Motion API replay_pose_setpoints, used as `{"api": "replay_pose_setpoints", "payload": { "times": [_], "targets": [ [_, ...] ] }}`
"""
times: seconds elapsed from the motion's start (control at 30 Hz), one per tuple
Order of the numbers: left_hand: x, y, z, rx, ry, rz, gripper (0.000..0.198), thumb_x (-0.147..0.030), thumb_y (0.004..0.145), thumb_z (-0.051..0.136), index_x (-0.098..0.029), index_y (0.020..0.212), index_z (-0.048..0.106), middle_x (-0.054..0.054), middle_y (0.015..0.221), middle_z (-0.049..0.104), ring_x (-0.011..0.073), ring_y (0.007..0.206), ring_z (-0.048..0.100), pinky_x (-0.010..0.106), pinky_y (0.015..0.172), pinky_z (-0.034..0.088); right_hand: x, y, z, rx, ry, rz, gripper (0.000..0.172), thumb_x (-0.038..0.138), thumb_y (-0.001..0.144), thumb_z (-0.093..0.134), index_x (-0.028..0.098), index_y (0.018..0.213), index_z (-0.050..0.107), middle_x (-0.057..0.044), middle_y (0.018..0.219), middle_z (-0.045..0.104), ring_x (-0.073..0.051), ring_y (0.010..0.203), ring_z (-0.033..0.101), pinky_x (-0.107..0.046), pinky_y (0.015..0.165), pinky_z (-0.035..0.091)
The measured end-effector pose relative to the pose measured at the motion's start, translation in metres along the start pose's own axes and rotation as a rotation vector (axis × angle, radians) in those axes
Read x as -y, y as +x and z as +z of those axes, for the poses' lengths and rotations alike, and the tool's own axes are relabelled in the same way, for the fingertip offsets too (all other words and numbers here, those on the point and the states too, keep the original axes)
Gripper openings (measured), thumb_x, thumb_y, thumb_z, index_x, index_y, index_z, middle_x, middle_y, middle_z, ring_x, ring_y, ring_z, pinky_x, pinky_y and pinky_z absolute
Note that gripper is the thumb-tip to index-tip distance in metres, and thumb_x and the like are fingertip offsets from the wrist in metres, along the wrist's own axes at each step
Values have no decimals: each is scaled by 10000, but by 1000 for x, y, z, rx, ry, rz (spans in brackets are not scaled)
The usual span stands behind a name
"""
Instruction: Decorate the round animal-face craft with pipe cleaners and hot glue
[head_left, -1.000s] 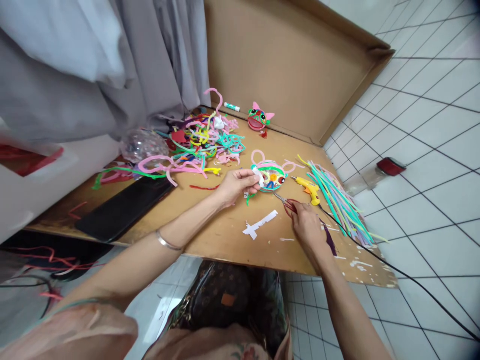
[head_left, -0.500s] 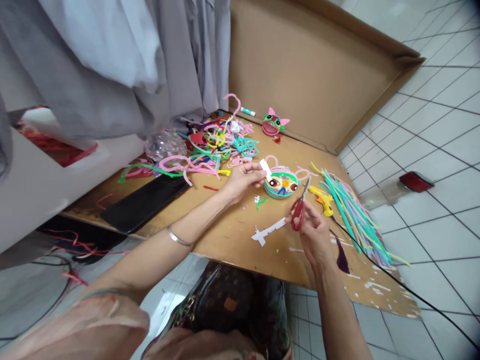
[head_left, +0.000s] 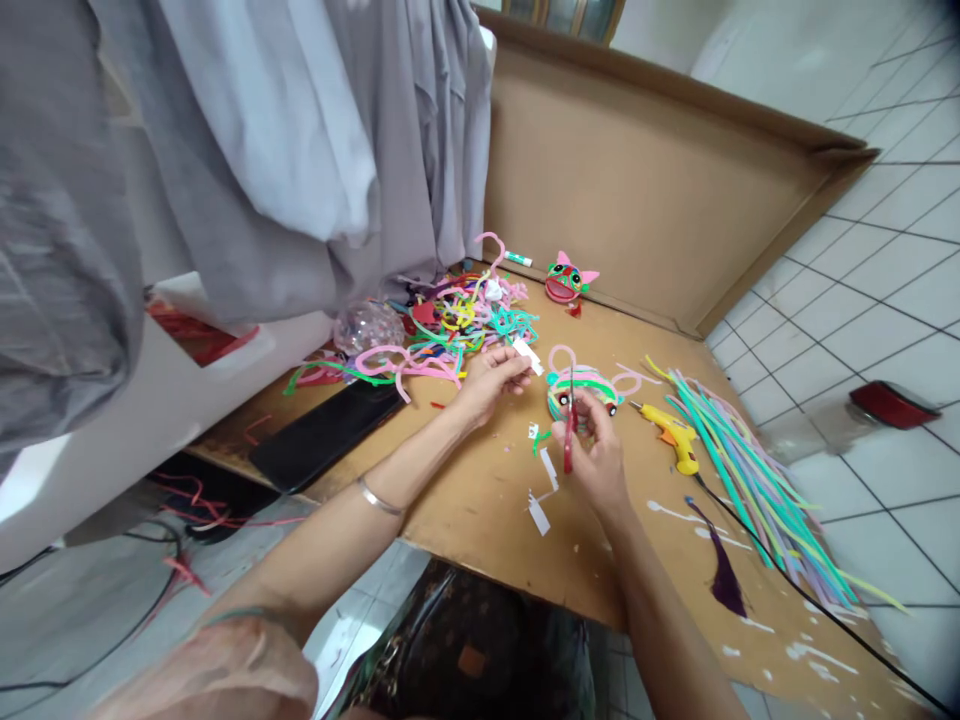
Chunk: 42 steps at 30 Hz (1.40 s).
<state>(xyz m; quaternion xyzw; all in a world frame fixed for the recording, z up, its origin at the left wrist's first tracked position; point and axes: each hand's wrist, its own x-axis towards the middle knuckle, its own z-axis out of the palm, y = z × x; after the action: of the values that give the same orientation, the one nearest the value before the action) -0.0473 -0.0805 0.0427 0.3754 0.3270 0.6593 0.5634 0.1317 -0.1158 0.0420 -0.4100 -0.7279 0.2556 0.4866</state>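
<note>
My left hand [head_left: 491,378] pinches a small white paper strip [head_left: 527,354] above the cardboard work surface [head_left: 465,480]. My right hand [head_left: 592,455] is closed round red-handled scissors [head_left: 569,428], their blades pointing up in front of a round pipe-cleaner face [head_left: 586,388] with pink loop ears. A cut white paper scrap [head_left: 540,500] lies just left of my right hand. A few tiny paper and green bits [head_left: 535,434] lie between the hands.
A tangle of coloured pipe cleaners [head_left: 450,320] lies at the back left, a second small face figure [head_left: 568,281] by the cardboard wall. A yellow glue gun [head_left: 673,434] with black cord and a bundle of straight pipe cleaners [head_left: 750,480] lie right. A black flat object [head_left: 326,432] lies left.
My right hand picked the scissors up off the board and brought them left, upright, in front of the round face. My left hand lifted the white strip clear of it. The camera tilted up.
</note>
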Motion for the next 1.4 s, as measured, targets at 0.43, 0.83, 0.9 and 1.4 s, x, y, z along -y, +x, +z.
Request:
{"api": "replay_pose_setpoints", "payload": {
  "times": [0.43,0.83,0.9,1.4],
  "targets": [
    [-2,-6,5,78,59,-20,354,-403,602,834,-138,652,604,9,660,645,65,539,564,169,478,412,-8,-14,5,35,-275,-73,326,368,839,614,209,1124,607,-96,1045,687,-203,832,638,-342,739,517],
    [-8,-10,5,138,59,-80,343,-373,590,838,-144,654,592,-14,567,613,65,487,538,177,467,393,-7,-17,10,46,-232,-54,348,309,816,610,190,1143,617,-97,1012,702,-216,879,657,-344,801,526],
    [-6,-10,6,153,87,-94,331,-371,591,836,-143,666,609,-12,562,614,70,487,546,178,465,396,-7,-17,9,50,-202,-39,352,321,816,611,189,1142,618,-93,987,706,-219,870,659,-347,793,530],
    [-4,-10,7,191,135,-67,353,-401,603,833,-130,675,619,-9,615,635,64,510,567,176,486,422,-10,-16,8,31,-90,52,340,369,795,640,201,1090,653,-76,935,712,-197,802,656,-330,765,531]
  ]
}}
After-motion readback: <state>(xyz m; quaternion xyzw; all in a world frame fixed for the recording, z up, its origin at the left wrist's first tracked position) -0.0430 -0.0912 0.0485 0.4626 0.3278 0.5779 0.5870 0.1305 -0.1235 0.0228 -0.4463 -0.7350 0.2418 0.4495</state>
